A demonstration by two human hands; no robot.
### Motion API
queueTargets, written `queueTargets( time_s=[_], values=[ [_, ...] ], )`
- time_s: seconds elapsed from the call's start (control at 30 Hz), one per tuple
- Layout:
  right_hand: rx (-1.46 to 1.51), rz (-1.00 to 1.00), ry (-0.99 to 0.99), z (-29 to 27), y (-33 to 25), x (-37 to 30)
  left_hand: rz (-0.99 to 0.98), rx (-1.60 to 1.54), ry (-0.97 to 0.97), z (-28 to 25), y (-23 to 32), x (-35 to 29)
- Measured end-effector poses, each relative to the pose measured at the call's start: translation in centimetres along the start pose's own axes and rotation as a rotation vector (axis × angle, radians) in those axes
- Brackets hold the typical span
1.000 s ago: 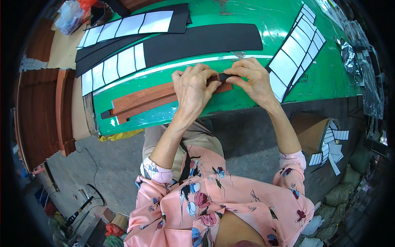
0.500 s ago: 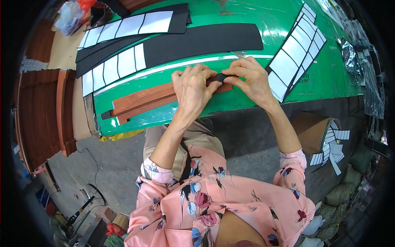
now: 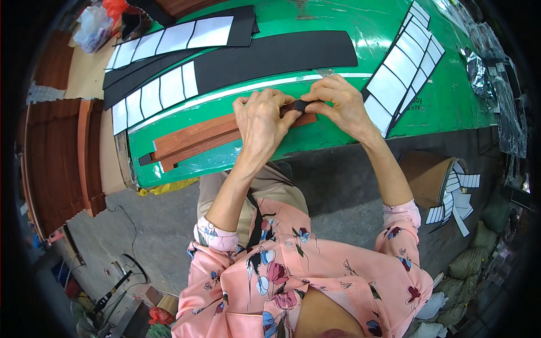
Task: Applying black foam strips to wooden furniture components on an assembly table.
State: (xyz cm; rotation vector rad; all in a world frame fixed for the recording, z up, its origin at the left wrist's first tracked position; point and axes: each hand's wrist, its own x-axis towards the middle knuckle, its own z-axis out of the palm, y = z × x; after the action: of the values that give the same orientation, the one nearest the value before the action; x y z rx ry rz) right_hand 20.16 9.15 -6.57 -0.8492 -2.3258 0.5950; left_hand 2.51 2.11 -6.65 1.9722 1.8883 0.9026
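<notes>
Two reddish-brown wood-grain strips (image 3: 197, 133) lie along the near edge of the green tabletop, their right ends under my hands. My left hand (image 3: 260, 119) is closed, thumb and fingers gripping the end of the upper strip. Thumb and forefinger of my right hand (image 3: 340, 107) pinch a small black pad (image 3: 300, 105) against that end. The fingertips of both hands nearly meet there and hide part of the pad. At the far left end of the strips sits another black pad (image 3: 146, 159).
Black foam sheets (image 3: 276, 56) with white backing squares lie behind my hands. More white-backed pieces (image 3: 397, 65) lie at the right. A brown drum (image 3: 425, 174) with white scraps stands below the table on the right. Brown slatted panels (image 3: 53, 155) stand at the left.
Both hands keep nearly the same place and grip. The black pad sits slightly further left and turned a little at the strip's end.
</notes>
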Motion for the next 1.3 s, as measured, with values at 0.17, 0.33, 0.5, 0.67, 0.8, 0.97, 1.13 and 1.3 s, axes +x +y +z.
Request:
queueTargets(
  time_s=[0.17,0.33,0.5,0.67,0.8,0.97,1.13,1.3],
  values=[
    [0.052,0.007,0.036,0.0,0.7,-0.6,-0.018,-0.067,0.028,0.2,-0.2,0.0],
    [0.087,0.074,0.046,-1.4,1.4,-2.2,0.101,-0.076,0.032,0.1,-0.5,-0.1],
    [0.069,0.103,0.052,-0.8,1.4,-2.4,0.127,-0.086,0.089,0.3,-0.4,-0.1],
    [0.028,0.075,0.073,-0.7,1.1,-2.2,0.166,-0.069,0.125,0.4,-0.3,-0.2],
    [0.004,0.076,0.076,-0.9,0.9,-2.2,0.165,-0.068,0.114,0.5,-0.3,-0.1],
    [0.027,0.084,0.064,-0.7,1.1,-2.2,0.2,-0.038,0.135,0.7,-0.3,-0.1],
    [0.104,0.111,0.047,-0.6,1.4,-2.3,0.223,-0.04,0.142,1.0,-0.4,-0.1],
    [0.15,0.124,0.062,-0.5,0.9,-2.3,0.253,-0.02,0.156,1.1,-0.3,-0.1]
  ],
)
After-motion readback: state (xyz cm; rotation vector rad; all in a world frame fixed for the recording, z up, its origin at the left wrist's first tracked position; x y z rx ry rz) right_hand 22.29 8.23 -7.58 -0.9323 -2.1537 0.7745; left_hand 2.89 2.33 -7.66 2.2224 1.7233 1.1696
